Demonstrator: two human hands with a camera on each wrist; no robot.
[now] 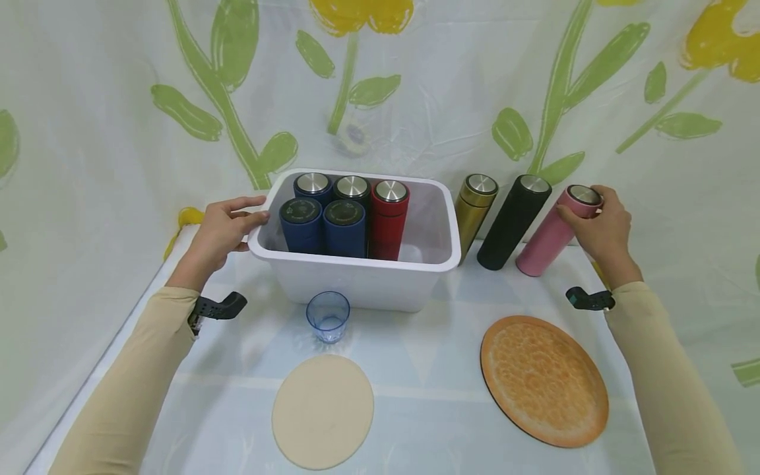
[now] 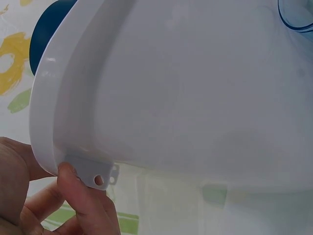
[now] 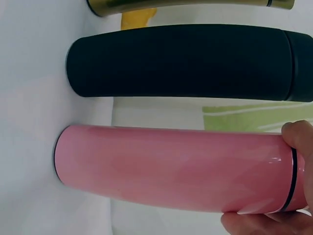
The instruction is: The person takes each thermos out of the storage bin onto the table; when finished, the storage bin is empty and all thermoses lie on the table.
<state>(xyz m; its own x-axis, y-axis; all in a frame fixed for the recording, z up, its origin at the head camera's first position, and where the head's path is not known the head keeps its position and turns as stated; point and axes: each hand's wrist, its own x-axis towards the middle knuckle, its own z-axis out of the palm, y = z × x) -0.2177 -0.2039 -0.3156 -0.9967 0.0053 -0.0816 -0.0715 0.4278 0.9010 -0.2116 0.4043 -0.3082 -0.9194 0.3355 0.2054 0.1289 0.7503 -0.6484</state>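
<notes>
My left hand (image 1: 221, 231) pinches the left rim of a white plastic bin (image 1: 356, 282); in the left wrist view the thumb and fingers (image 2: 80, 198) close on its edge by a small tab with a hole. Inside the bin stand several vacuum flasks: blue ones (image 1: 303, 231), a dark one mostly hidden behind, and a red one (image 1: 388, 224). On the right, my right hand (image 1: 608, 227) grips a pink flask (image 1: 547, 239) around its top, just below the steel lid. The pink flask's base is at the table. Beside it stand a black flask (image 1: 513, 221) and a gold flask (image 1: 473, 208).
A clear blue glass (image 1: 328, 318) stands in front of the bin. Nearer to me lies a round beige mat (image 1: 323, 412). A round brown mat (image 1: 544, 381) with a bread-like print lies front right. A flower-patterned curtain (image 1: 439, 86) hangs behind the table.
</notes>
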